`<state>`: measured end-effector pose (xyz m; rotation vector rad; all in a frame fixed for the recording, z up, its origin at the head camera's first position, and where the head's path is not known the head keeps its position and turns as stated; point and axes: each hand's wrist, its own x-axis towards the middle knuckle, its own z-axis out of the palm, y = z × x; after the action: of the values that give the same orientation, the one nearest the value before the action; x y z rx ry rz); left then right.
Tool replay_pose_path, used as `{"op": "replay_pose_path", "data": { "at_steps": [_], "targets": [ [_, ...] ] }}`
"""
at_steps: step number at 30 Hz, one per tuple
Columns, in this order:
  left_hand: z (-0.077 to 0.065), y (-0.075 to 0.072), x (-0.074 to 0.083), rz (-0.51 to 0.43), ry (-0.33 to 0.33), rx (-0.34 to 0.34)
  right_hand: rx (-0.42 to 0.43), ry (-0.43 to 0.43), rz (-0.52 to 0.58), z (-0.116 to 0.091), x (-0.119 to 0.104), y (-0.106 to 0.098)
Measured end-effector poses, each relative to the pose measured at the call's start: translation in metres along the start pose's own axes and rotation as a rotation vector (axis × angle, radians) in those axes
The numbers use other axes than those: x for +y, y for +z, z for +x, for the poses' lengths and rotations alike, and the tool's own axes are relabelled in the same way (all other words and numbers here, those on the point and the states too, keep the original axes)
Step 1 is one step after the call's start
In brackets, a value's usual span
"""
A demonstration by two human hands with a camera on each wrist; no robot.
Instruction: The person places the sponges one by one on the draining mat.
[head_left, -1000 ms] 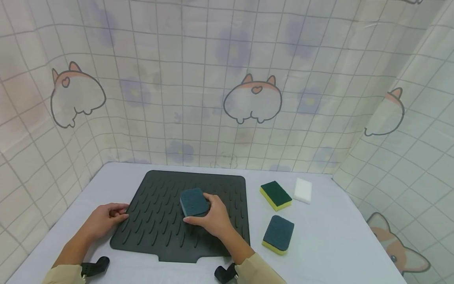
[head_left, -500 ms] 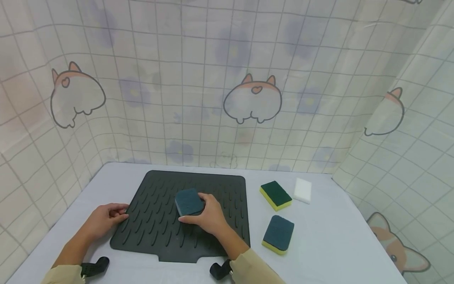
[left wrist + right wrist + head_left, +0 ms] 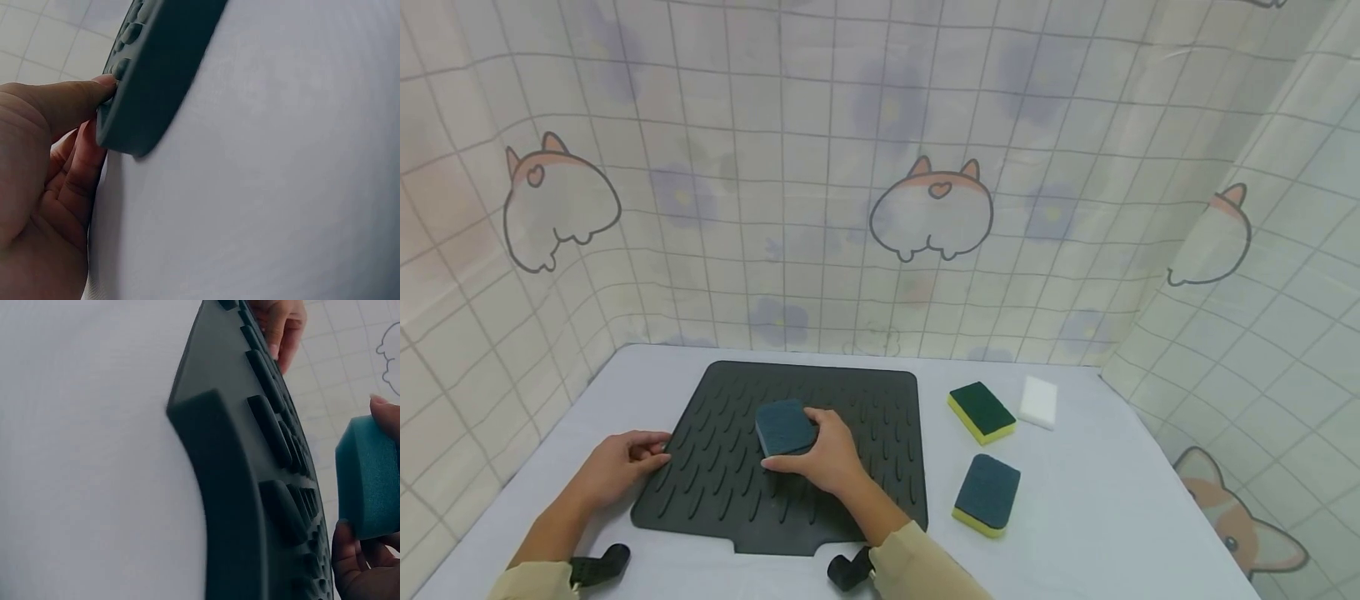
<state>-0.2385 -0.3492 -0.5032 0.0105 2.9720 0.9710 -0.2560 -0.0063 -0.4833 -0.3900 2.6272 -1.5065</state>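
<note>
A dark grey mat (image 3: 737,467) with rows of raised ridges and a tab at its near edge lies on the white table. My left hand (image 3: 617,467) pinches the mat's left edge; in the left wrist view the thumb is on the ridged top of the mat (image 3: 159,81). Over the middle of the mat, my right hand (image 3: 827,454) grips a blue sponge (image 3: 784,427) between thumb and fingers. The right wrist view has the sponge (image 3: 369,481) close over the ridges, its pale teal foam side showing.
To the right of the mat lie a green-and-yellow sponge (image 3: 982,412), a blue-topped yellow sponge (image 3: 988,493) and a white block (image 3: 1039,402). A patterned curtain (image 3: 820,167) surrounds the back and sides of the white table (image 3: 1097,517).
My right hand has moved left across the mat with the blue sponge in its grip. The left hand stays at the mat's edge.
</note>
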Motion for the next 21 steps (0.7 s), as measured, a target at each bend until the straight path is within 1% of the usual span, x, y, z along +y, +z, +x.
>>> {"op": "replay_pose_path", "data": {
  "at_steps": [9, 16, 21],
  "targets": [
    [0.0, 0.001, -0.001, -0.004, 0.007, 0.001, 0.013, -0.002, 0.02, 0.001, -0.006, 0.005],
    [0.002, 0.001, -0.002, 0.012, 0.005, 0.012, 0.014, -0.003, -0.021, 0.005, -0.006, 0.014],
    [0.002, 0.0, -0.001, 0.009, 0.001, 0.014, 0.02, 0.013, -0.023, 0.006, -0.009, 0.02]
  ]
}}
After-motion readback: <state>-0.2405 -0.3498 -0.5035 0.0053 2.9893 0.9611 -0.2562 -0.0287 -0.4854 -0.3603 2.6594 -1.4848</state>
